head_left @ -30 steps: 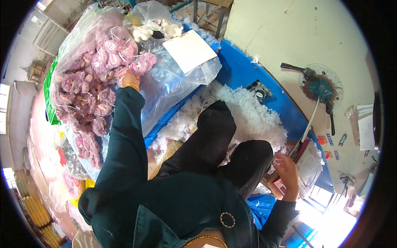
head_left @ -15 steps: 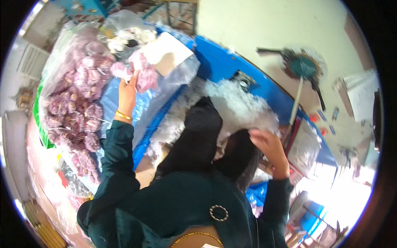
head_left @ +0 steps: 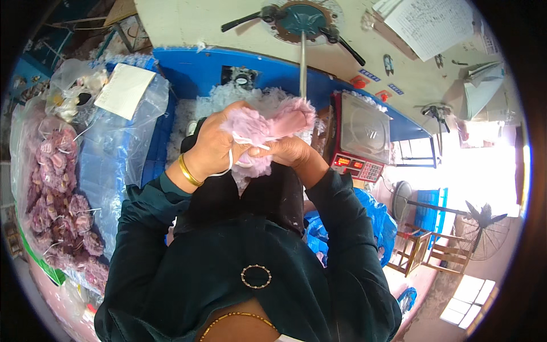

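A pink fluffy plush skin [head_left: 256, 126] is held in front of my lap by both hands. My left hand [head_left: 213, 142] is closed round its left part, a white cord hanging by the fingers. My right hand [head_left: 289, 151] grips it from below and the right, thumb pressed on the plush. The plush's right end has an opening and lies just below a thin metal tube [head_left: 303, 68]; whether the two touch I cannot tell. White fluffy stuffing [head_left: 219, 98] lies behind my hands.
A bag of pink plush pieces [head_left: 57, 171] stands at the left, with a white card [head_left: 125, 90] beside it. A red scale [head_left: 356, 162] stands at the right. The tube runs from a green round fitting with black handles [head_left: 302, 18] on the table [head_left: 194, 25].
My left hand has brought the pink plush from the bag side to the middle. My right hand has left my knee and taken hold of it too. The view has turned right.
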`<state>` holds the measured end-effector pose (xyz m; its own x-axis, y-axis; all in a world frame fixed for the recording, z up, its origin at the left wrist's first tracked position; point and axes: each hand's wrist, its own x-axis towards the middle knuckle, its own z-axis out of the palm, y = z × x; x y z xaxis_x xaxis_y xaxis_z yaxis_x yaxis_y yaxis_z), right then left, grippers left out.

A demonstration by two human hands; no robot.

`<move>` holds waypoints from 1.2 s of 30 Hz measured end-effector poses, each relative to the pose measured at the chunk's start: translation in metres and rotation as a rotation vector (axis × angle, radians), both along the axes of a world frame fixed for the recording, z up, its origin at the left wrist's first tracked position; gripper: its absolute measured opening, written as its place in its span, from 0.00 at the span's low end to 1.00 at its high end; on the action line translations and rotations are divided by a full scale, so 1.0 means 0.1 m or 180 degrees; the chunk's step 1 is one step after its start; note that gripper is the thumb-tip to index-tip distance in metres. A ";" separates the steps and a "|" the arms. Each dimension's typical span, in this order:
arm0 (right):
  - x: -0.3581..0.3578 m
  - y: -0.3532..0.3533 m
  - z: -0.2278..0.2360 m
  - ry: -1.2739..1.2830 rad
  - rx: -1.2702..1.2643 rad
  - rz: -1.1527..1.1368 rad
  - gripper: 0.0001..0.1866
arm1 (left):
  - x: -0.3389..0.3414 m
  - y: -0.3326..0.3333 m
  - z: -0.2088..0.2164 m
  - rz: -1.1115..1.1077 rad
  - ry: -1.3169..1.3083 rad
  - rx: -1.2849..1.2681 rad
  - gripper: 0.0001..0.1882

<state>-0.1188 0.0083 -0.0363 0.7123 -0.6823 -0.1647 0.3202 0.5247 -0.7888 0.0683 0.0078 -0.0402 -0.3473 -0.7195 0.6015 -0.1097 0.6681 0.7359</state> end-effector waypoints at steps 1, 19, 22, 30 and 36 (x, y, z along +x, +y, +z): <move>-0.06 0.02 0.02 0.0084 0.0006 -0.0163 0.30 | -0.04 -0.01 0.02 0.0074 -0.0107 0.0127 0.12; -0.82 0.09 -0.55 0.1068 -0.3092 -0.0859 0.13 | -0.27 0.05 0.01 -0.1286 0.0613 0.3422 0.14; -0.76 0.07 -0.18 0.1060 -0.1088 0.0039 0.12 | -0.38 0.07 -0.16 -0.1230 0.0964 0.2546 0.12; -0.84 -0.43 0.32 0.2512 -0.3838 -0.1922 0.16 | -0.70 -0.71 -0.14 0.0092 0.0340 0.0502 0.11; -0.71 -0.49 0.17 0.2838 -0.2794 -0.2334 0.12 | -0.83 -1.14 -0.41 -0.0531 0.1092 0.0786 0.13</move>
<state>-0.1895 -0.0404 -0.0190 0.0512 -0.9535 0.2969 -0.4604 -0.2863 -0.8403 -0.0143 -0.1063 -0.0808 -0.2811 -0.8070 0.5194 0.2627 0.4559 0.8504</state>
